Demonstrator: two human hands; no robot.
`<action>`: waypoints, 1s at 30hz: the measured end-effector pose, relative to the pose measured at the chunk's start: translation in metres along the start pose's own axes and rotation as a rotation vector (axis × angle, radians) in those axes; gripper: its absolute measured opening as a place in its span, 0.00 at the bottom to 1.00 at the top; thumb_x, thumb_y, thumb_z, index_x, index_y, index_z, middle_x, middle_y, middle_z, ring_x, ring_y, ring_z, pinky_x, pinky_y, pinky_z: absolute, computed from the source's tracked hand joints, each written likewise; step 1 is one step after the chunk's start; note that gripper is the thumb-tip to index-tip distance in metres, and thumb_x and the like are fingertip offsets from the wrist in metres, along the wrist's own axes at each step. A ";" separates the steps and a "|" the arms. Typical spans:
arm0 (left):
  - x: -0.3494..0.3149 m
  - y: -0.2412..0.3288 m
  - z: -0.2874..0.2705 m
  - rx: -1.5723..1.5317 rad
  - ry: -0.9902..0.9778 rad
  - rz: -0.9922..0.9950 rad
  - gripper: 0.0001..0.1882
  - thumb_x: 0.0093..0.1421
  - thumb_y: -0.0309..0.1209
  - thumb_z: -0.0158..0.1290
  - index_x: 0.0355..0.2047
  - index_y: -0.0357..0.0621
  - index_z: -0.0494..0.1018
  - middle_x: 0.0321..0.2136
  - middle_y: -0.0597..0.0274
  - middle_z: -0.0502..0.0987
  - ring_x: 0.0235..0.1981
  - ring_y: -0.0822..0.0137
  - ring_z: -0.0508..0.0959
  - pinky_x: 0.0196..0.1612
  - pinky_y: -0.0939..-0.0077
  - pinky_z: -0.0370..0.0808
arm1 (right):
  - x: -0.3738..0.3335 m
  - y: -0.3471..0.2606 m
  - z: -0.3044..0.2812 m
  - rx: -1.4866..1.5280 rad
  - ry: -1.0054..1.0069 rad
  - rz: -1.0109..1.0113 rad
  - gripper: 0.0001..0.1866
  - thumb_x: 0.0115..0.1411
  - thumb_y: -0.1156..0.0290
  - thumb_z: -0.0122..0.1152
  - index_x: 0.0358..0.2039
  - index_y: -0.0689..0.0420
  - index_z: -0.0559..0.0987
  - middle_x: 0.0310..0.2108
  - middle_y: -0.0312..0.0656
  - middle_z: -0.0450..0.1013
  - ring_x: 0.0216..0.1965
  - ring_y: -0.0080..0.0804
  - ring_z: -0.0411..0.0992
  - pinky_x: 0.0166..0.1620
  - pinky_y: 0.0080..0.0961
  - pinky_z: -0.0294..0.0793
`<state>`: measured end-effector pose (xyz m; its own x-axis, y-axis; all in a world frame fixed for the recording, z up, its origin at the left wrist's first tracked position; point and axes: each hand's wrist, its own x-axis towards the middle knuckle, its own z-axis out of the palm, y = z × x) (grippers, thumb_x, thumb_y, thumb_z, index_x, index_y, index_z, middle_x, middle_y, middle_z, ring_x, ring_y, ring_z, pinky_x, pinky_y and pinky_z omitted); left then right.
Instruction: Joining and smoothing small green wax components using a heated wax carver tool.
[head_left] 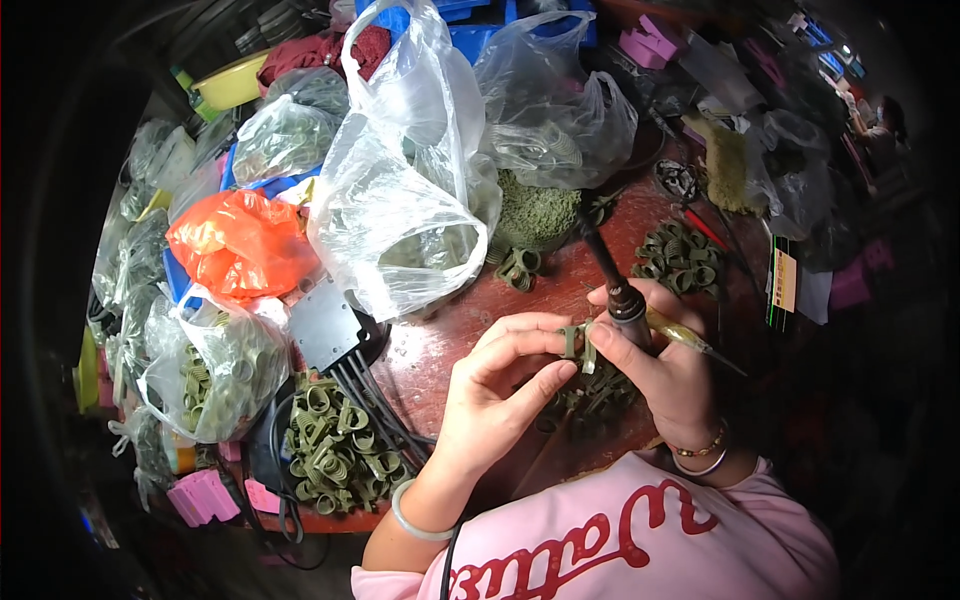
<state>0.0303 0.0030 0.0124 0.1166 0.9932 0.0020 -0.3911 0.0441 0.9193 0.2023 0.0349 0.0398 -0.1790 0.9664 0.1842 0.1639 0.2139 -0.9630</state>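
My left hand (505, 385) pinches a small olive-green ribbed plastic piece (571, 341) between thumb and fingers. Meeting it from the other side, my right hand (660, 375) is closed around a dark cylindrical tool (626, 303) with a black cord-like end. A thin tool with a yellow translucent handle (676, 328) and a pointed tip also sits in the right hand. Below both hands lies a pile of green pieces (597, 392), partly hidden by them. Whether the right fingertips also touch the small piece, I cannot tell.
More curled green pieces (340, 445) lie left of my arm, others (678, 258) at right. Clear plastic bags (400, 200) and an orange bag (240, 245) crowd the far left. A grey metal plate (327, 325) with black cables stands on the red table (420, 350).
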 end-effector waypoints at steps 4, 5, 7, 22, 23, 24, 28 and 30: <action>0.001 -0.002 -0.001 0.014 -0.026 0.038 0.11 0.55 0.14 0.56 0.40 0.34 0.76 0.47 0.57 0.71 0.49 0.68 0.73 0.52 0.74 0.74 | -0.002 -0.001 0.000 0.122 0.014 0.152 0.07 0.58 0.78 0.62 0.38 0.62 0.76 0.30 0.33 0.74 0.31 0.15 0.70 0.34 0.15 0.70; 0.001 -0.004 -0.002 0.026 -0.049 0.063 0.12 0.56 0.14 0.56 0.41 0.34 0.76 0.47 0.57 0.70 0.49 0.69 0.74 0.51 0.76 0.76 | -0.003 -0.002 0.000 0.145 0.011 0.185 0.07 0.58 0.78 0.62 0.38 0.62 0.76 0.30 0.32 0.74 0.31 0.14 0.70 0.33 0.15 0.70; 0.000 -0.005 -0.004 0.044 -0.061 0.059 0.11 0.56 0.14 0.56 0.40 0.33 0.76 0.46 0.58 0.71 0.48 0.69 0.74 0.51 0.77 0.76 | -0.003 -0.001 0.000 0.127 0.008 0.161 0.07 0.58 0.78 0.62 0.37 0.62 0.76 0.29 0.31 0.73 0.30 0.14 0.69 0.33 0.15 0.69; 0.000 -0.016 -0.005 0.032 0.069 -0.010 0.06 0.59 0.18 0.55 0.37 0.33 0.74 0.39 0.59 0.74 0.39 0.72 0.76 0.43 0.79 0.75 | -0.003 0.008 -0.013 0.033 0.053 -0.062 0.11 0.57 0.75 0.66 0.40 0.61 0.75 0.29 0.30 0.71 0.29 0.13 0.67 0.33 0.14 0.67; 0.000 -0.017 -0.005 0.071 0.104 0.013 0.06 0.59 0.18 0.55 0.37 0.34 0.74 0.39 0.60 0.74 0.38 0.72 0.76 0.42 0.80 0.75 | -0.003 0.008 -0.017 0.131 0.076 -0.027 0.12 0.57 0.74 0.67 0.40 0.61 0.75 0.30 0.31 0.71 0.29 0.14 0.67 0.34 0.14 0.67; 0.001 -0.017 -0.004 0.070 0.105 0.014 0.06 0.59 0.18 0.55 0.37 0.34 0.74 0.39 0.60 0.74 0.38 0.72 0.76 0.42 0.80 0.75 | -0.001 0.012 -0.025 -0.097 0.083 -0.052 0.13 0.57 0.73 0.66 0.40 0.62 0.75 0.29 0.32 0.71 0.29 0.16 0.67 0.34 0.18 0.68; 0.000 -0.013 -0.003 -0.022 0.169 -0.028 0.05 0.59 0.18 0.56 0.36 0.36 0.73 0.41 0.58 0.74 0.38 0.72 0.76 0.41 0.78 0.75 | 0.014 0.026 -0.041 -0.758 0.079 -0.340 0.15 0.54 0.76 0.66 0.42 0.62 0.76 0.30 0.51 0.72 0.29 0.49 0.73 0.31 0.33 0.72; 0.001 -0.012 -0.003 -0.091 0.159 -0.066 0.06 0.59 0.19 0.56 0.37 0.36 0.72 0.41 0.58 0.75 0.39 0.72 0.76 0.40 0.78 0.76 | 0.016 0.033 -0.041 -0.802 0.100 -0.328 0.15 0.54 0.76 0.66 0.42 0.62 0.76 0.31 0.50 0.72 0.29 0.49 0.73 0.31 0.34 0.71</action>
<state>0.0324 0.0038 0.0002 0.0022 0.9920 -0.1260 -0.4693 0.1122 0.8759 0.2444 0.0632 0.0188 -0.2569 0.8384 0.4808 0.7592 0.4829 -0.4364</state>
